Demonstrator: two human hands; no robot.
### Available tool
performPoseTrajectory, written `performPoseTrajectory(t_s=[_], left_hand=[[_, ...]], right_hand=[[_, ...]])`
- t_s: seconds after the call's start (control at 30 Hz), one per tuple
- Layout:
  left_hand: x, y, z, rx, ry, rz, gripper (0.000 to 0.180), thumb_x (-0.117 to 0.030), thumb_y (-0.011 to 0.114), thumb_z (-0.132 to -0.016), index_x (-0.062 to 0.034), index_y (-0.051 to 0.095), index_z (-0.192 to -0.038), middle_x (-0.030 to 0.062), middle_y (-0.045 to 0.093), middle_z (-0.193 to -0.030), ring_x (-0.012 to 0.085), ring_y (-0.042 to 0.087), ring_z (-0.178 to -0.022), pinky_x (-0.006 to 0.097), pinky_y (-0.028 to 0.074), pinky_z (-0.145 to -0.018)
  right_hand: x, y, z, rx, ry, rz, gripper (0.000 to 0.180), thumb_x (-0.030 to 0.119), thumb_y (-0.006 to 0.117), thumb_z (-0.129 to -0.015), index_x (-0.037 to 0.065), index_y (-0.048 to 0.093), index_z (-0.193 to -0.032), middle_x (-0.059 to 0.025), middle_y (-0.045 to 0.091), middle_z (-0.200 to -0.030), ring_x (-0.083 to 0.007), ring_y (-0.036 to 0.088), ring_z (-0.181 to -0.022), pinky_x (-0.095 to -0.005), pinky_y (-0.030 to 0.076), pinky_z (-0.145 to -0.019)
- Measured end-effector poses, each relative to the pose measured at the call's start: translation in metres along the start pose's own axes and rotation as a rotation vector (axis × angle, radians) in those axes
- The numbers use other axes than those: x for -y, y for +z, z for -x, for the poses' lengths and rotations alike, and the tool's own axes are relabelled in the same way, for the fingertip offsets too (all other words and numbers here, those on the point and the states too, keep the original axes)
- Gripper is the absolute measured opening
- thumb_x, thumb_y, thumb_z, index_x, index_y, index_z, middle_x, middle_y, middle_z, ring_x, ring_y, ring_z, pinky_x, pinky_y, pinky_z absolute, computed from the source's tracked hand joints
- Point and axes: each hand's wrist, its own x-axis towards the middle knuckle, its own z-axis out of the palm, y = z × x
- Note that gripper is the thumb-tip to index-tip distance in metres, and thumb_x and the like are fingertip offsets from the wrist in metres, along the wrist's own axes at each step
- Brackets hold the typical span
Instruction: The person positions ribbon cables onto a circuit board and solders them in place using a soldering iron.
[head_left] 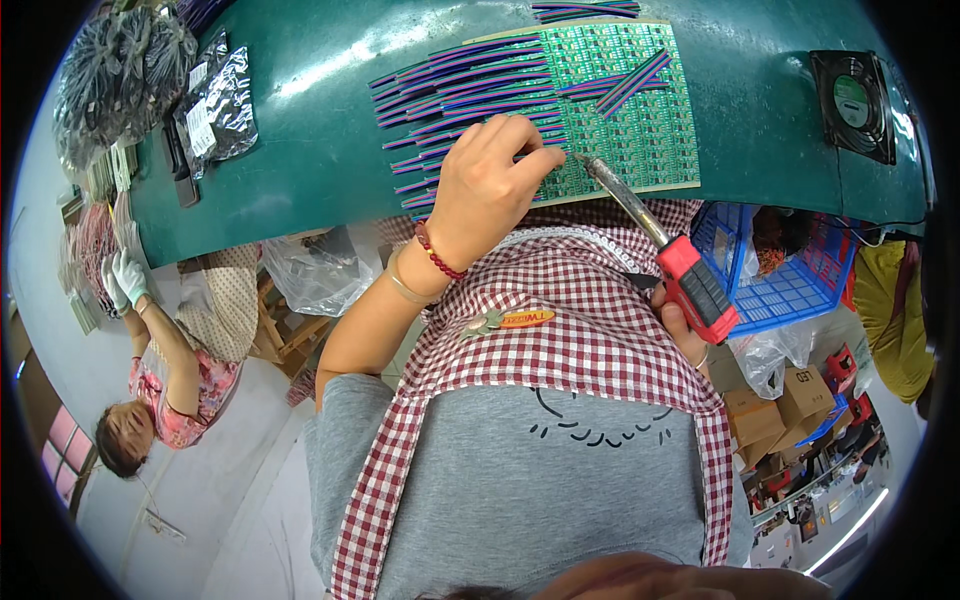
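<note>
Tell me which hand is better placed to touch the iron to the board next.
Right, probably: the right hand holds the soldering iron, its tip close to the circuit board. The left hand has no iron, and its fingers are close to the coloured wires.

Counted one left hand, one right hand, one soldering iron, one green circuit-board panel, one desk, one black fan, one black-handled tool, two bracelets and one checked apron. Also tallied at least one co-worker, two white gloves, at least one blue crate, at least two cardboard boxes, at least two silvery bags. Can't give an exact number for multicolored wire strips, well over ten, overlapping.
</note>
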Motion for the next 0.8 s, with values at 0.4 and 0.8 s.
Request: performPoseTrajectory(t_s=[0.4,0.8], left_hand=[[0.001,0.003,0.001,-0.016,0.014,0.001,0.016,-0.008,0.076,-0.071,-0.0101,0.068,-0.084,0.0017,0.059,-0.079,0.0203,0.057,-0.072,0.034,0.042,-0.062],[0.005,0.003,-0.001,0.004,0.008,0.031,0.016,-0.008,0.075,-0.071,-0.0109,0.069,-0.085,0.0009,0.060,-0.080,0.0199,0.057,-0.075,0.034,0.040,-0.064]], right_hand=[[-0.007,-0.002,0.003,0.001,-0.035,0.046,0.021,0.022,0.071,-0.082,0.003,0.068,-0.089,-0.0089,0.064,-0.079,-0.0237,0.061,-0.065,-0.0330,0.044,-0.056],[-0.003,-0.002,0.006,-0.040,0.026,-0.011,0.023,0.022,0.070,-0.085,0.000,0.068,-0.090,-0.0096,0.066,-0.081,-0.0211,0.063,-0.069,-0.0309,0.048,-0.062]])
